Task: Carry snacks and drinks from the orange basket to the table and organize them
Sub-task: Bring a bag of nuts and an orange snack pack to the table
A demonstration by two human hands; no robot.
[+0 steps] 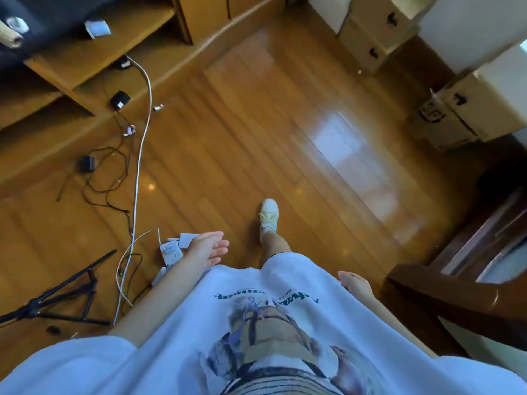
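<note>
I look straight down at a wooden floor (256, 132) while standing on it. My left hand (208, 248) hangs in front of my white shirt with its fingers straight and relaxed, holding nothing. My right hand (355, 285) shows beside my hip, fingers loose, also holding nothing. One foot in a white shoe (268, 216) is set forward on the floor. No orange basket, snack or drink is in view.
Cables (139, 155) and a white power strip (171, 253) lie on the floor at my left, by a black tripod's legs (57, 300). A wooden shelf unit (85, 61) stands at upper left. Cardboard boxes (456, 115) are stacked at upper right. Dark wooden furniture (456, 297) is at right.
</note>
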